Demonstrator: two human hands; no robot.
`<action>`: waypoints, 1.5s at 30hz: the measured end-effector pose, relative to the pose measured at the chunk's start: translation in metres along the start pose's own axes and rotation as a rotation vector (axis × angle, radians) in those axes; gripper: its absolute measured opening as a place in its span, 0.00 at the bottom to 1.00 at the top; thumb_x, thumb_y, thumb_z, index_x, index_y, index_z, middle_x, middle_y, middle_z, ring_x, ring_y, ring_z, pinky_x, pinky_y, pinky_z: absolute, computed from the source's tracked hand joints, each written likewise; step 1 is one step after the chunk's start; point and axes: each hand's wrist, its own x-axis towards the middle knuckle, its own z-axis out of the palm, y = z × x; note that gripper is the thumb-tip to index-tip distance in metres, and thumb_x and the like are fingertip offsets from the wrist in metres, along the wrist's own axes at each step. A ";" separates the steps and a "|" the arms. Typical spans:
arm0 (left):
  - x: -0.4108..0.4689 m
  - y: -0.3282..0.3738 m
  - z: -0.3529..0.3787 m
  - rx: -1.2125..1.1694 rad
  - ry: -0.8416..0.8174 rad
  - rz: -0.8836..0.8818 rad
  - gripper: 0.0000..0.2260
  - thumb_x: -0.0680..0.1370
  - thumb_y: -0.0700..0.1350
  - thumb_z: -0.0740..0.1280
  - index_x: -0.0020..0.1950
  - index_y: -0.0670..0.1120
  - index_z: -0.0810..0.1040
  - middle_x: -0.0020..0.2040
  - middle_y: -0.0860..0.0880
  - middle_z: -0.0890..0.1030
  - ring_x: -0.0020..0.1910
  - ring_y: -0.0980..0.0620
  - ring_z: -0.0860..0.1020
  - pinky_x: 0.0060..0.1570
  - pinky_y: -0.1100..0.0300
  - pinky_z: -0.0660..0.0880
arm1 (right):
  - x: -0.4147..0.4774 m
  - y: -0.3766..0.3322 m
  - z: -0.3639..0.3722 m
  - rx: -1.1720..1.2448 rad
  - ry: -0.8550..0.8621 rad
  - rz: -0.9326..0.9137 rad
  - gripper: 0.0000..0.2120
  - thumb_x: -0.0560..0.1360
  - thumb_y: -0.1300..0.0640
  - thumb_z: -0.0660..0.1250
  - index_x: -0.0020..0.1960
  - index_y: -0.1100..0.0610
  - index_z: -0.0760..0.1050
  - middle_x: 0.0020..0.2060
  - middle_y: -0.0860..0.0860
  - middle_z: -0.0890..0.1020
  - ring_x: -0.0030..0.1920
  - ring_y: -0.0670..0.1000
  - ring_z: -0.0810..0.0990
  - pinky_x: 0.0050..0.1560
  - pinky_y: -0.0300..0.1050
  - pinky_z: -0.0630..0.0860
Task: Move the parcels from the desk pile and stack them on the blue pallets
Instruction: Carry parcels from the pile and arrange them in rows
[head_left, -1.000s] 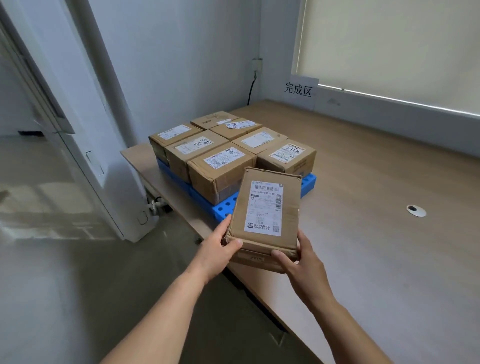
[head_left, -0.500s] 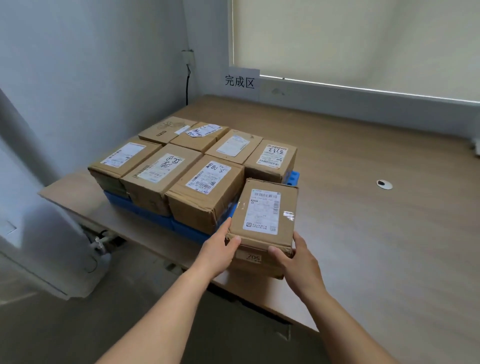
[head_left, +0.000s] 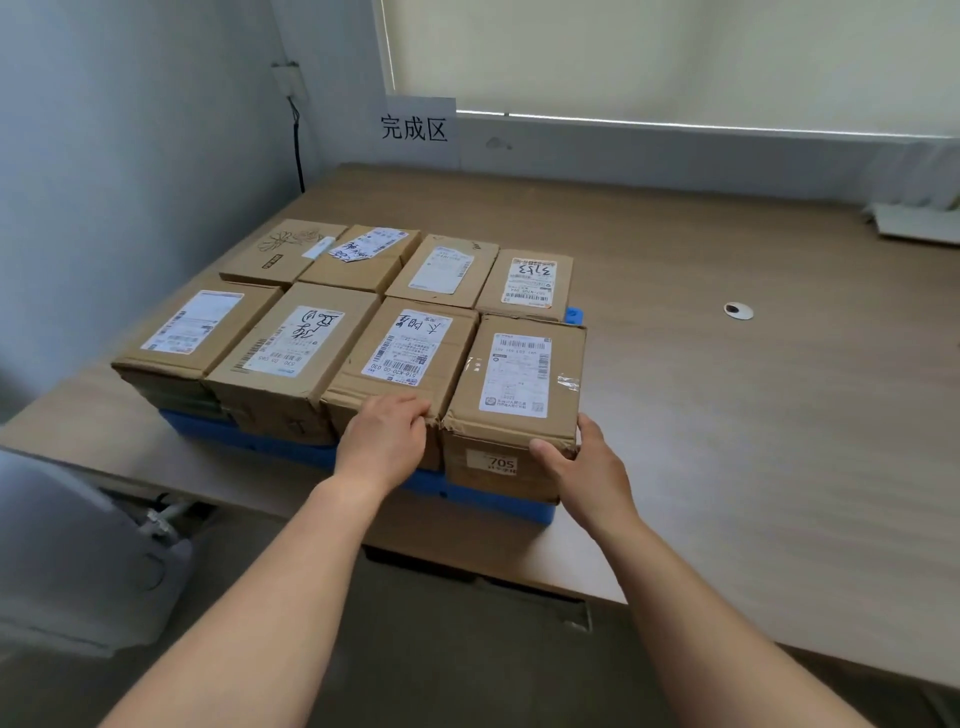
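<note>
The right hand (head_left: 582, 462) grips the parcel (head_left: 514, 384) at its near right corner. The left hand (head_left: 387, 441) lies bent on the next box (head_left: 400, 358), at its near edge; its hold cannot be told. The parcel sits at the right end of the blue pallet (head_left: 493, 501), and the desk top (head_left: 753, 415) stretches wide to its right.

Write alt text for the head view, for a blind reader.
Two bare hands hold a cardboard parcel on the near right corner of a blue pallet, the right hand gripping its corner, the left hand at the seam with the next parcel. This completes two rows of four, on a wooden desk.
</note>
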 end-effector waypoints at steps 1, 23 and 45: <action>0.000 -0.001 -0.001 -0.006 -0.012 -0.006 0.16 0.81 0.44 0.56 0.68 0.48 0.72 0.69 0.51 0.71 0.68 0.48 0.64 0.68 0.55 0.61 | 0.002 -0.002 0.001 -0.002 0.004 -0.002 0.27 0.76 0.47 0.65 0.72 0.50 0.61 0.62 0.49 0.76 0.59 0.52 0.75 0.54 0.45 0.74; -0.022 0.073 0.010 -0.296 0.170 0.245 0.17 0.80 0.46 0.61 0.69 0.48 0.71 0.66 0.51 0.74 0.66 0.52 0.69 0.65 0.58 0.63 | -0.011 -0.001 -0.051 -0.417 0.272 -0.092 0.24 0.78 0.46 0.60 0.71 0.53 0.64 0.66 0.51 0.70 0.66 0.51 0.69 0.59 0.46 0.70; -0.123 0.310 0.108 0.021 0.055 0.507 0.26 0.81 0.57 0.52 0.77 0.53 0.49 0.78 0.52 0.50 0.77 0.52 0.45 0.72 0.54 0.36 | -0.086 0.135 -0.241 -0.613 0.498 -0.180 0.26 0.77 0.48 0.62 0.72 0.57 0.66 0.68 0.57 0.71 0.66 0.57 0.70 0.61 0.50 0.71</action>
